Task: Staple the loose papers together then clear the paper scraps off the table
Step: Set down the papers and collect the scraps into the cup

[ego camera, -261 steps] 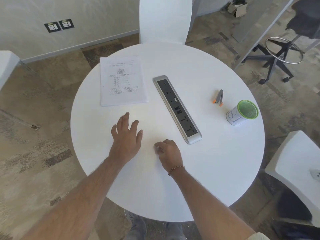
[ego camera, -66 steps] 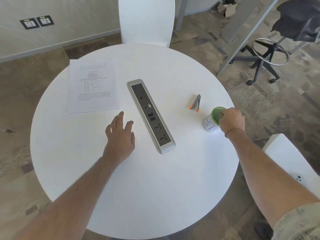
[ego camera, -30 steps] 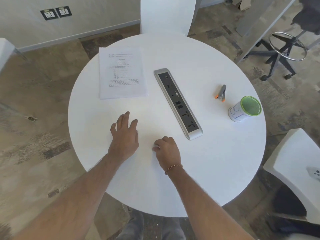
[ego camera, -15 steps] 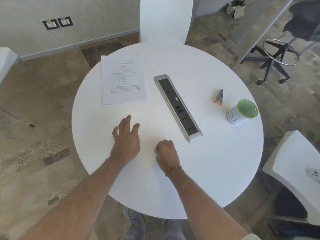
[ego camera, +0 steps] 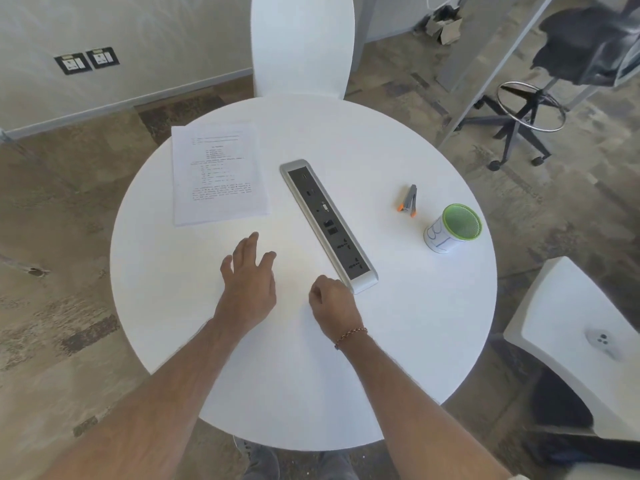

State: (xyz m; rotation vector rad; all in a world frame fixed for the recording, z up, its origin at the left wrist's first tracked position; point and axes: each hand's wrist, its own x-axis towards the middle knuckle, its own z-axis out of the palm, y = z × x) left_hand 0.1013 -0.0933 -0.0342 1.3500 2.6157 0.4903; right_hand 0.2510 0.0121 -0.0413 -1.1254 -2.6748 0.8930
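A stack of printed papers [ego camera: 219, 173] lies at the far left of the round white table [ego camera: 398, 323]. A small grey and orange stapler [ego camera: 408, 200] rests at the right, beside a white cup with a green rim [ego camera: 453, 228]. My left hand [ego camera: 248, 277] lies flat on the table near the front, fingers spread, holding nothing. My right hand [ego camera: 330, 299] rests beside it with fingers curled under, close to the near end of the power strip; what, if anything, is pinched beneath the fingers is hidden. No paper scraps show on the tabletop.
A long silver power strip [ego camera: 327, 223] runs diagonally across the table's middle. A white chair [ego camera: 301, 43] stands at the far side, another white seat [ego camera: 575, 341] at the right. A black stool [ego camera: 519, 112] stands on the floor beyond.
About two seconds ago my right hand was over the green-rimmed cup; it has come back to the table front beside my left hand. The papers, stapler and cup stay in place.
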